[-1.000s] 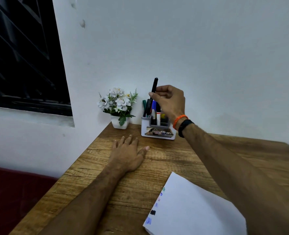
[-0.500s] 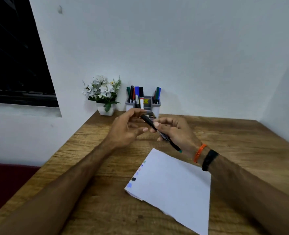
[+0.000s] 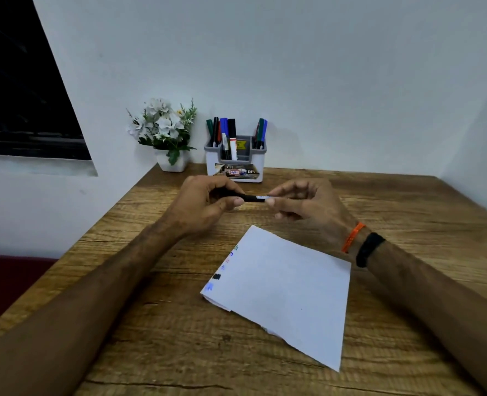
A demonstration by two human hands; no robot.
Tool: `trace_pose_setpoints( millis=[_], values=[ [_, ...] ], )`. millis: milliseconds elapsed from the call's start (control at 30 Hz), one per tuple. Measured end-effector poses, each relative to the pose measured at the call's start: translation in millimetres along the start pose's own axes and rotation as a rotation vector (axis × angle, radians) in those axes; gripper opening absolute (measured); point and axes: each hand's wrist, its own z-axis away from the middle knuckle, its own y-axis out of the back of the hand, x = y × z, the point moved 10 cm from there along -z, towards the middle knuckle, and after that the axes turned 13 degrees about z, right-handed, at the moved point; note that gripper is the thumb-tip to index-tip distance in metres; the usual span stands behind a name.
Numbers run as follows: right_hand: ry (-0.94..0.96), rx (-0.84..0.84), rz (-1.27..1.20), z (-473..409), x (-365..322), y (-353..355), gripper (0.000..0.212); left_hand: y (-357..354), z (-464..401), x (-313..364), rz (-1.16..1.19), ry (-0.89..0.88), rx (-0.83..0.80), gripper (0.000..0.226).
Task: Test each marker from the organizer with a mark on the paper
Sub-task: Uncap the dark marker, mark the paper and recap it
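A black marker (image 3: 252, 198) lies level between both hands above the wooden table (image 3: 408, 212). My left hand (image 3: 205, 202) grips its left end, fingers curled round it. My right hand (image 3: 305, 204) pinches its right part between thumb and fingertips. Just below the hands lies the white paper (image 3: 288, 284), with several coloured test marks along its left edge (image 3: 222, 270). The grey and white organizer (image 3: 235, 165) stands at the back against the wall and holds several markers upright.
A small white pot of artificial flowers (image 3: 166, 132) stands left of the organizer. The wall closes the table's far side and right side. A dark window (image 3: 22, 95) is at the left, with a red seat (image 3: 8, 278) below the table's left edge.
My right hand has brought the black marker down from the organizer to above the paper. My left hand has risen off the table and taken the marker's other end, now turned level.
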Motion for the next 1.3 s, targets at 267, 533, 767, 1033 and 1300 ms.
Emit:
trace_pose_setpoints(
  millis=[267,533,767,1033,1300],
  values=[
    [-0.05,-0.035,-0.192,0.9,9.0,-24.5,0.01,-29.2,3.1,8.4,-0.036,-0.021,-0.153,0.016],
    [-0.01,-0.063,-0.262,2.7,2.9,-40.6,0.016,-39.8,8.0,21.0,-0.164,-0.106,-0.228,0.027],
    [-0.017,-0.084,-0.37,-0.8,3.6,-46.8,0.027,-44.2,9.6,23.5,-0.142,-0.138,-0.232,0.021],
    [0.039,-0.097,-0.315,-2.0,2.0,-40.5,0.028,-39.7,11.8,26.3,-0.109,-0.159,-0.212,0.016],
    [0.003,-0.079,-0.294,-4.8,6.8,-25.7,0.025,-23.3,8.6,-2.5,-0.032,0.122,-0.228,0.035]
  ],
)
